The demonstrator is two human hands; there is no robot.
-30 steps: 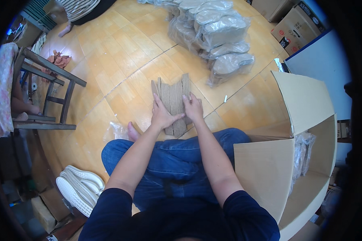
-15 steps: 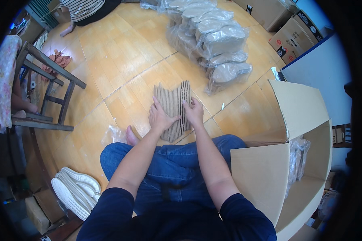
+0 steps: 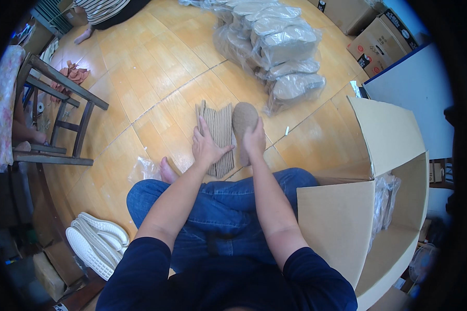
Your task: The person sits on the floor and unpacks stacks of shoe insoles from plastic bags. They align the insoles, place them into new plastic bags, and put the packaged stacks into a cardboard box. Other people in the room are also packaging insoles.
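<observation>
A row of brown shoe insoles (image 3: pixel 222 136) stands on edge on the floor in front of my crossed legs. My left hand (image 3: pixel 207 149) holds the row from its left side, fingers along the far end and thumb reaching across the top edges. Just right of the row, my right hand (image 3: pixel 253 140) grips a brown insole (image 3: pixel 245 117) by its right edge, its broad face turned up. Whether more insoles lie under that one, I cannot tell.
Plastic-bagged insoles (image 3: pixel 290 49) are piled ahead to the right. An open cardboard box (image 3: pixel 337 217) stands at my right, with clear bags inside. White shoe soles (image 3: pixel 93 243) lie at my left, near a wooden chair (image 3: pixel 62 124). Another person (image 3: pixel 106 13) sits at the far left.
My right hand has parted from the row's right end, taking an insole and tipping it from on edge to face up. My left hand stays on the row.
</observation>
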